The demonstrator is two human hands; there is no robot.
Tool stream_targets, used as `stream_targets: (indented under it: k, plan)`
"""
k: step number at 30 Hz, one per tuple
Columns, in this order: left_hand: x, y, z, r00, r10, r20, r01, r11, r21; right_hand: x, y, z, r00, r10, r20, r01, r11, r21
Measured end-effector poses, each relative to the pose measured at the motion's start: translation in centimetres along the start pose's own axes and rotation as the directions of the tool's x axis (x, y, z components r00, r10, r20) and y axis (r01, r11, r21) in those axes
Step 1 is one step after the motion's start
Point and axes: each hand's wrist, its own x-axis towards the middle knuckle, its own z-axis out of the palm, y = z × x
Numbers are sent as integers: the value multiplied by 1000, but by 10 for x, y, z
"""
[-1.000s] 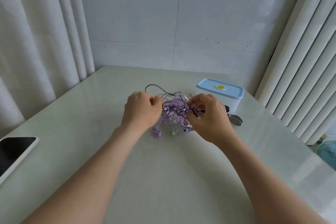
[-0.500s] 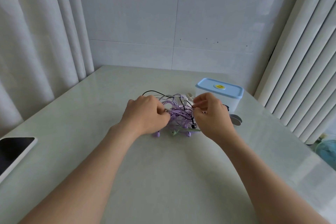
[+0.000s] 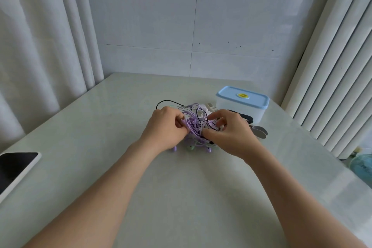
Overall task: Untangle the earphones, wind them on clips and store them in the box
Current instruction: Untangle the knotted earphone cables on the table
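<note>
A tangle of purple, green and black earphone cables [image 3: 194, 125] lies on the pale table between my hands. My left hand [image 3: 166, 128] pinches purple strands at the tangle's left side. My right hand [image 3: 231, 132] pinches cables at its right side, fingers curled. Several earbuds poke out at the near edge of the tangle. A black loop of cable arches behind my left hand. Flat black and grey winding clips [image 3: 258, 130] lie partly hidden behind my right hand. The clear box with a light-blue lid [image 3: 242, 103] stands shut at the right.
A phone [image 3: 15, 169] with a dark screen lies at the table's left edge. White curtains hang left and right, and a tiled wall closes the far side. A small teal fan [image 3: 362, 164] shows beyond the right table edge.
Both hands have shifted slightly on the tangle and drawn closer together, regripping cables. The bundle has changed shape a little; the box and phone stay put.
</note>
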Motion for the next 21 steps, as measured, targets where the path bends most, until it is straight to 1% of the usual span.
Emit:
stream_targets:
  k: [3,6,8,10,12,14,16,17,18,19,21]
  plan:
    - [0,1,-1,999,-35,28,36,998,-56,-1,-2,2,998,-53,42,52,999,12]
    - [-2,4,-1,998,-23,60,29,994,-109,-1,-5,7,998,-66,21,65,997,35]
    - [-3,7,-1,998,-19,66,27,992,-125,0,-6,12,997,-75,-36,75,997,17]
    - [-4,10,-2,997,-19,79,29,991,-130,0,-4,17,984,-123,-131,110,989,-100]
    - [-4,14,-4,996,-34,87,46,990,-136,1,-2,22,968,-171,-183,138,973,-184]
    - [-4,16,-6,994,-70,85,84,982,-170,4,0,25,950,-226,-214,189,965,-183]
    - [-5,17,-5,992,-100,76,114,971,-208,6,-3,24,917,-282,-283,259,959,-117]
    - [-4,17,-4,992,-107,60,116,975,-190,6,-6,22,900,-289,-326,284,957,-62]
    - [-3,16,-2,994,-107,27,109,986,-122,5,-9,20,892,-269,-365,292,956,8]
    - [-2,14,0,994,-108,-13,108,994,-15,3,-12,17,891,-226,-393,284,954,95]
    - [0,12,4,987,-153,-45,158,971,179,2,-15,11,904,-121,-410,253,924,286]
